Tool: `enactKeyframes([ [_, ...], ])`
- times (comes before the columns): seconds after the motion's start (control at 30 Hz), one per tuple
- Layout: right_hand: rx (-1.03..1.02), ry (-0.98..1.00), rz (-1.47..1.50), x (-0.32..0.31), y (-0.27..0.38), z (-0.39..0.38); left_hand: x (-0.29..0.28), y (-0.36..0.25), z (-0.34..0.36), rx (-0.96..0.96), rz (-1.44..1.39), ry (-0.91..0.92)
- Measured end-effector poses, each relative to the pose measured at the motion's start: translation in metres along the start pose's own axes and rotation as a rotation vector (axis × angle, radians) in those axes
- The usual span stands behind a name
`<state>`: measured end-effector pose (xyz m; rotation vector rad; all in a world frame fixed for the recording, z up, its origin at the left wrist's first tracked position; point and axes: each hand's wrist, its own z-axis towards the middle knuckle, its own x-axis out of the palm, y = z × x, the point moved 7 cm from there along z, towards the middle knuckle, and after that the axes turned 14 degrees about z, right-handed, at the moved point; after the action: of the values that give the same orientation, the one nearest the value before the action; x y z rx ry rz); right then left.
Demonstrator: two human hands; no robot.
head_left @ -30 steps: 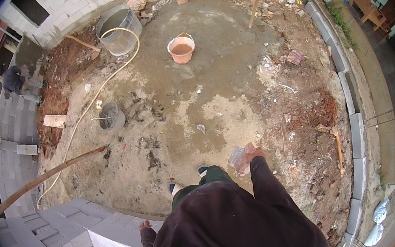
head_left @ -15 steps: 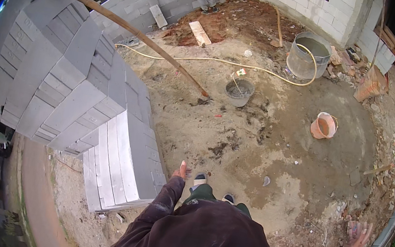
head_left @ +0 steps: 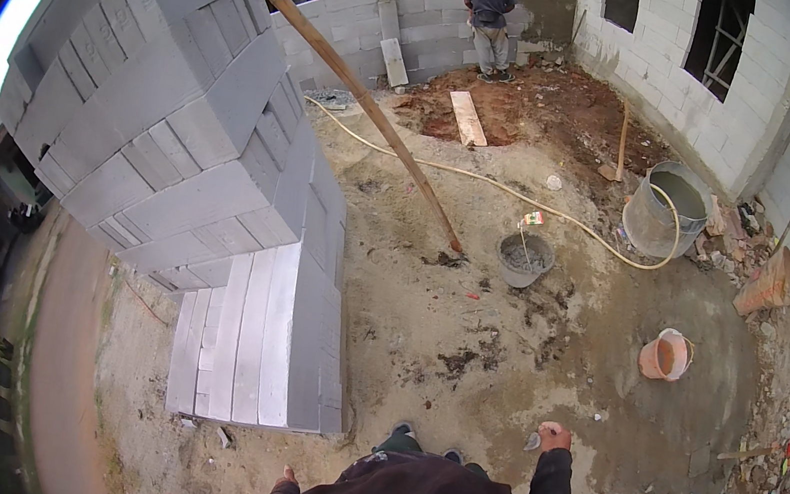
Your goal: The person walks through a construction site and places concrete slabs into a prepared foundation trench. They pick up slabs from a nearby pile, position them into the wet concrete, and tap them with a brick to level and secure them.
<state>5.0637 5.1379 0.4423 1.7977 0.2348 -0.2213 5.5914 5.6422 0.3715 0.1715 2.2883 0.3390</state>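
I stand on a sandy concrete slab (head_left: pixel 462 347), my dark sleeves entering from the bottom edge. My right hand (head_left: pixel 554 438) hangs low at my right side, closed around a small grey tool (head_left: pixel 533 441) whose shape is too small to make out. Only a sliver of my left hand (head_left: pixel 287 477) shows beside my body, near the foot of a low stack of grey concrete blocks (head_left: pixel 251 338). Whether its fingers are apart is unclear. A taller pile of grey blocks (head_left: pixel 178 136) rises behind that stack.
A long wooden pole (head_left: pixel 339 67) leans from the block pile down to the slab. Ahead stand a grey mortar bucket (head_left: pixel 523 258), an orange bucket (head_left: pixel 665 355) and a metal drum (head_left: pixel 667 215) with a yellow hose (head_left: pixel 486 177). Another person (head_left: pixel 488 18) works at the far block wall.
The view has swung round, so the block pile now fills the left and the buckets sit to the right. My right arm has drawn in closer to my body.
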Motion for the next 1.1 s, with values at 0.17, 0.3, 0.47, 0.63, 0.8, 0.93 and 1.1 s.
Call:
enactKeyframes([
  [0.17,0.234,-0.066,-0.219,0.018,-0.02,0.012,0.028,-0.014,0.023,0.083,-0.175,0.134],
  [0.3,0.275,-0.095,-0.196,0.021,-0.056,0.02,-0.019,-0.119,0.028,0.662,0.061,-0.035],
  [0.47,0.322,-0.082,-0.256,0.022,-0.035,-0.006,-0.108,-0.212,-0.018,0.412,-0.226,0.017],
  [0.63,0.505,0.082,-0.436,0.01,-0.092,0.032,-0.138,-0.276,-0.006,0.507,-0.122,-0.2],
  [0.8,0.585,-0.006,-0.458,-0.034,-0.072,0.095,-0.14,-0.345,-0.072,0.481,-0.24,-0.118],
  [0.93,0.458,0.07,-0.576,-0.099,-0.124,0.236,-0.075,-0.429,-0.093,0.598,-0.076,-0.113],
  [1.1,0.411,-0.074,-0.381,-0.093,-0.037,0.333,-0.08,-0.443,-0.138,0.682,0.103,0.002],
])
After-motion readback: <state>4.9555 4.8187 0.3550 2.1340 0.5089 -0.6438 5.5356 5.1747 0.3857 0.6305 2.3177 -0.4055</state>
